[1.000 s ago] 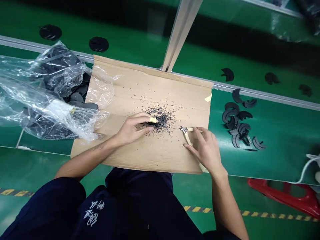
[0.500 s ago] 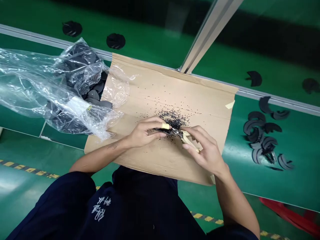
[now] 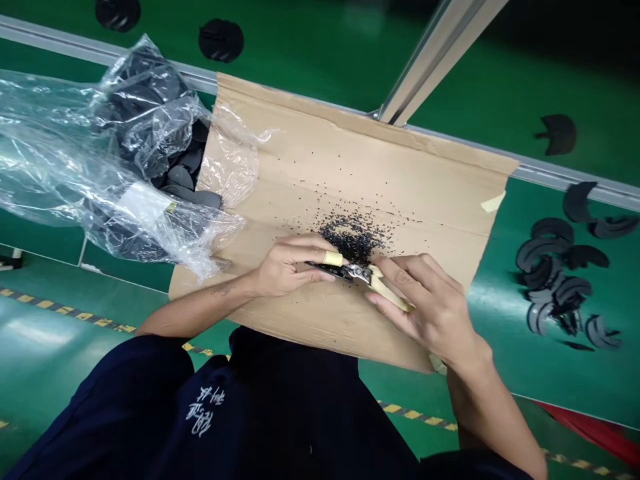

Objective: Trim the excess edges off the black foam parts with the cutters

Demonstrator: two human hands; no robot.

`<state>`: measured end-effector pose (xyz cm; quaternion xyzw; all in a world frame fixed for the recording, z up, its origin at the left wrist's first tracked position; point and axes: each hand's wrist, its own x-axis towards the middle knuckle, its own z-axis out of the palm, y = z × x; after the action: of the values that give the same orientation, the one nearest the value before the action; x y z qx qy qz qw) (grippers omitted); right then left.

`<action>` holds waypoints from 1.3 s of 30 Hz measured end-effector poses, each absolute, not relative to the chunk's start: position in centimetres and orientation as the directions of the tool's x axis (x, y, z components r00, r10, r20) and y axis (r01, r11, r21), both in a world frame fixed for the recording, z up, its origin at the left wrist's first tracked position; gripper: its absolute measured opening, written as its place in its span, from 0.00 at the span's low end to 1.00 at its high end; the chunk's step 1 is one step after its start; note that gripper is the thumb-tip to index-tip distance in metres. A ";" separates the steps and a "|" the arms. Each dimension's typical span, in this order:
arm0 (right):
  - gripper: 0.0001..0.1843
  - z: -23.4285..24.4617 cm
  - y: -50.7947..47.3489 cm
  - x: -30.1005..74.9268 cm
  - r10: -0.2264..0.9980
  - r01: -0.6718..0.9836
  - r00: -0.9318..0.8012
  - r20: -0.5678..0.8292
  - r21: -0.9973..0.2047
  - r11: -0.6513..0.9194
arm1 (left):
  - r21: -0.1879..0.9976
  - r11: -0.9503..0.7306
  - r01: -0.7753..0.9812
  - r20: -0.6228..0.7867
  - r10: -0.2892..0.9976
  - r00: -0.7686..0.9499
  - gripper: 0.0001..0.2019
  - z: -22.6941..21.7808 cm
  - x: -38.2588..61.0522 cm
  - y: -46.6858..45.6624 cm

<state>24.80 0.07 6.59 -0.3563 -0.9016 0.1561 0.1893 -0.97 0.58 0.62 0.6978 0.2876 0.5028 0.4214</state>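
Note:
Between thumb and fingers, my left hand pinches a thin black plastic piece; yellow tape wraps one fingertip. My right hand is closed round the pale yellow handles of a pair of cutting pliers. The metal jaws of the pliers meet the right end of the black piece. Whether the jaws are closed on it I cannot tell. Just beyond both hands, a heap of tiny black bits lies scattered over a cardboard sheet.
A clear plastic bag with dark rounded pieces lies at the left, overlapping the cardboard. Curved black pieces are piled on the green table at the right. A metal post rises behind the cardboard. More black discs lie beyond the rail.
The view has shifted a little, so the pile at the right sits farther right. The black piece appears turned in my left hand, and the pliers remain at its end.

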 end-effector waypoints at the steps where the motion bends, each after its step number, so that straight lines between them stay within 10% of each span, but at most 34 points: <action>1: 0.23 6.7 0.1 24.9 0.700 0.588 -0.677 0.229 -0.405 0.700 | 0.878 -0.479 -0.019 0.457 0.825 0.331 0.12 0.6 -1.0 0.5; 5: 0.17 6.3 0.2 25.0 0.748 0.577 -0.638 0.180 -0.532 0.620 | 0.876 -0.483 0.012 0.453 0.830 0.325 0.12 0.7 -1.0 0.7; 10: 0.21 3.4 -1.1 23.5 0.946 0.363 -0.325 0.019 -0.921 0.143 | 0.851 -0.521 0.065 0.489 0.832 0.261 0.12 1.3 -0.8 0.8; 14: 0.21 2.2 -2.5 20.9 0.977 0.225 -0.213 0.025 -0.972 0.074 | 0.899 -0.436 0.030 0.416 0.875 0.249 0.12 1.4 -0.5 0.1; 20: 0.16 5.1 -2.5 20.7 0.803 0.476 -0.368 0.469 -0.646 0.596 | 0.929 -0.371 -0.021 0.361 0.890 0.279 0.10 1.5 -0.5 -0.5; 27: 0.15 7.0 -3.1 21.4 0.624 0.620 -0.556 0.549 -0.227 0.752 | 0.937 -0.321 -0.134 0.348 0.876 0.334 0.10 1.7 -0.3 -0.6; 35: 0.16 7.4 -3.5 21.0 0.600 0.641 -0.640 0.480 -0.098 0.761 | 0.834 -0.544 0.088 0.467 0.783 0.410 0.13 2.0 -0.6 -0.5; 39: 0.18 7.5 -3.3 21.6 0.643 0.554 -0.604 0.471 -0.332 0.764 | 0.684 -0.689 0.242 0.542 0.701 0.464 0.11 1.8 -0.9 -0.4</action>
<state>21.61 -3.34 7.53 -0.3353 -0.8924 0.0760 0.2924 -0.88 -0.38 1.84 0.8126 0.2899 0.4290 0.2676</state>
